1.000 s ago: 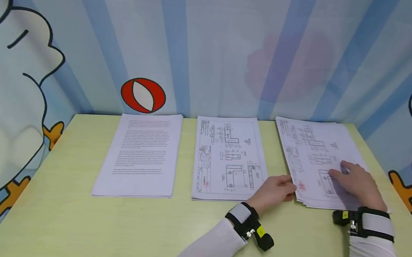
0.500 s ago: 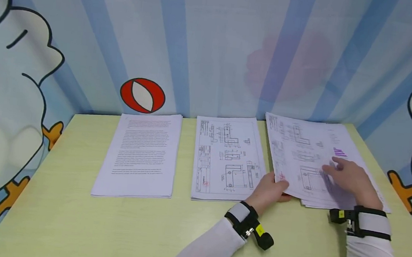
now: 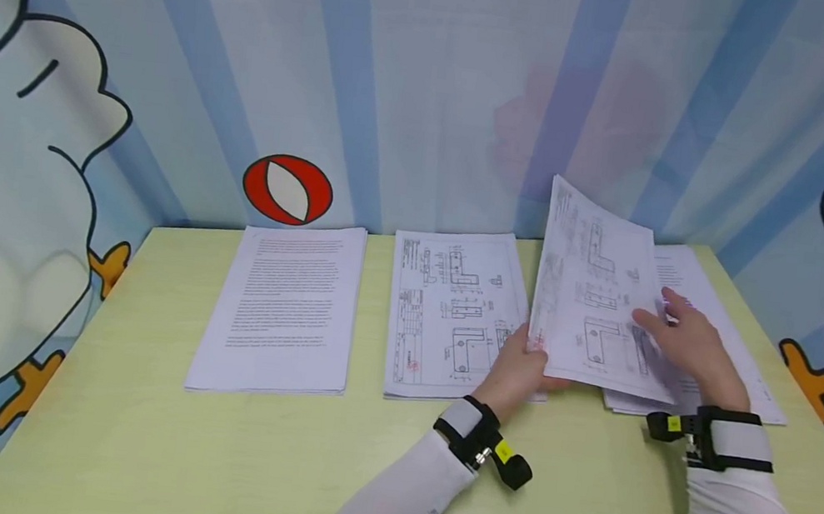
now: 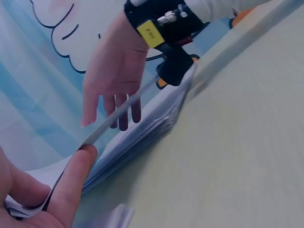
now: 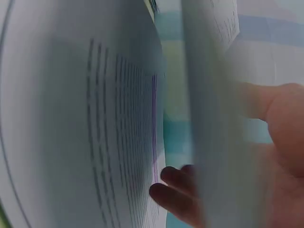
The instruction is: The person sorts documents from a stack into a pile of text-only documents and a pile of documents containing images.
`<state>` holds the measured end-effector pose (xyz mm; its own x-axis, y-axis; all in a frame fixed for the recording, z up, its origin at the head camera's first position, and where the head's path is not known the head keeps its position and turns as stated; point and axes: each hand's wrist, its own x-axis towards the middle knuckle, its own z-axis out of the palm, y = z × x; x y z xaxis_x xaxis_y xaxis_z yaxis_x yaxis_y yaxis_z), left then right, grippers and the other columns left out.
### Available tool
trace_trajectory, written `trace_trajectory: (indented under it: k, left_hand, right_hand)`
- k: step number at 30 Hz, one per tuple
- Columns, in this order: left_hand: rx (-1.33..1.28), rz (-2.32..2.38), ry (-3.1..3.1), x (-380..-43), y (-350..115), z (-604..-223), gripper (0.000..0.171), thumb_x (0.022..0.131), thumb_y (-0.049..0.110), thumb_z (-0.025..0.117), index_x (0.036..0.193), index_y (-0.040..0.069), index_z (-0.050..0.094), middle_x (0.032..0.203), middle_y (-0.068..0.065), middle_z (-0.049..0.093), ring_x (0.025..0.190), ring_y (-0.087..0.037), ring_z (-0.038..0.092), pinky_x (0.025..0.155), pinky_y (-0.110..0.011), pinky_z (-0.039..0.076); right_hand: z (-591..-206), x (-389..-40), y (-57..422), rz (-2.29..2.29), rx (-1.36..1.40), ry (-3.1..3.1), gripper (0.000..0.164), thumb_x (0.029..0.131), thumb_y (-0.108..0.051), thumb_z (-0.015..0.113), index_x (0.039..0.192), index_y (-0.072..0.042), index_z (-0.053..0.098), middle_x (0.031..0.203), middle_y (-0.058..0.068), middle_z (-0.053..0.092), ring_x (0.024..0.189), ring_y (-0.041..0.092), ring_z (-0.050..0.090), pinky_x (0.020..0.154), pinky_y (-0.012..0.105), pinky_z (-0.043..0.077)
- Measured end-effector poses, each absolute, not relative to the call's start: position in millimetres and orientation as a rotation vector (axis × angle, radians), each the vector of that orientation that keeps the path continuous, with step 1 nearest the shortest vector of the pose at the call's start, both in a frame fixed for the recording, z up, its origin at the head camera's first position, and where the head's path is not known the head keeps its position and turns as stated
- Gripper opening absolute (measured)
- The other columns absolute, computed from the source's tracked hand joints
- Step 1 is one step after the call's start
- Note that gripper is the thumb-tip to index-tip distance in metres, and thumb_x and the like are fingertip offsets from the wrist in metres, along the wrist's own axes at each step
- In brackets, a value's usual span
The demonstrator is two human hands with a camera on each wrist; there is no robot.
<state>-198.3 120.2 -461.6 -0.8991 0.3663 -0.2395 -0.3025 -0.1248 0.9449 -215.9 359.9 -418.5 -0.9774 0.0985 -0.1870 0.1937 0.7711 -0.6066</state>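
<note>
My left hand (image 3: pixel 515 374) pinches the lower left corner of a raised sheaf of paper printed with a technical drawing (image 3: pixel 597 285). The sheaf stands tilted, its far left corner highest, and overlaps the middle stack in the head view. Beneath it on the right lies a paper stack (image 3: pixel 753 385) with a text page on top. My right hand (image 3: pixel 692 345) is at the sheaf's right edge. In the right wrist view the blurred paper edge passes between the thumb and fingers of the right hand (image 5: pixel 287 128); these fingers are spread, not closed on the paper.
A stack of drawings (image 3: pixel 443 319) lies at the middle of the light wooden table (image 3: pixel 209 462). Left of it is a stack of text pages (image 3: pixel 281 310). A striped blue cloth backdrop (image 3: pixel 443 101) with cartoon figures rises right behind the table's far edge.
My left hand has taken hold of the drawing sheaf's corner and lifted it leftward off the right stack, uncovering the text page. My right hand has shifted slightly left along with it.
</note>
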Motion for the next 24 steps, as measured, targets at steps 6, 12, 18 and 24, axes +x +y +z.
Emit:
trace_trajectory:
  k: [6,12,18,24]
  left_hand:
    - [0.108,2.069,1.775,-202.4,96.0,-449.8,0.041,0.099,0.004,0.038,0.130,0.027,0.053,0.113,0.002,0.069,0.101,-0.018,0.071,0.095,-0.038,0.054]
    - [0.095,2.097,1.838,-204.6,71.2,-444.9,0.044,0.101,0.008,0.038,0.136,0.031,0.049,0.122,0.005,0.065,0.110,-0.014,0.066,0.101,-0.039,0.051]
    - [0.126,2.177,1.764,-206.8,48.1,-441.2,0.046,0.102,0.007,0.035,0.139,0.030,0.047,0.129,0.001,0.063,0.114,-0.020,0.067,0.093,-0.039,0.057]
    - [0.153,2.060,1.964,-210.5,17.5,-438.5,0.042,0.100,0.012,0.042,0.137,0.030,0.050,0.126,0.003,0.067,0.112,-0.015,0.067,0.106,-0.038,0.046]
  right_hand:
    - [-418.5,-221.8,342.5,-1.376,0.349,2.723,0.090,0.100,-0.061,0.034,0.157,-0.010,-0.014,0.163,0.031,0.005,0.145,0.050,0.022,0.114,0.065,0.023]
    - [-416.1,-222.1,327.2,-1.941,0.350,2.214,0.084,0.095,-0.058,0.052,0.161,-0.029,0.009,0.117,-0.010,0.066,0.094,0.006,0.067,0.078,0.025,0.055]
    - [-414.9,-214.7,306.8,-2.122,0.234,1.890,0.051,0.097,-0.040,0.061,0.143,-0.026,0.042,0.103,-0.015,0.074,0.090,0.007,0.073,0.074,0.024,0.057]
    - [-411.5,-213.4,277.6,-2.090,0.142,2.003,0.043,0.100,-0.032,0.058,0.140,-0.022,0.047,0.101,-0.017,0.074,0.090,0.006,0.074,0.075,0.025,0.058]
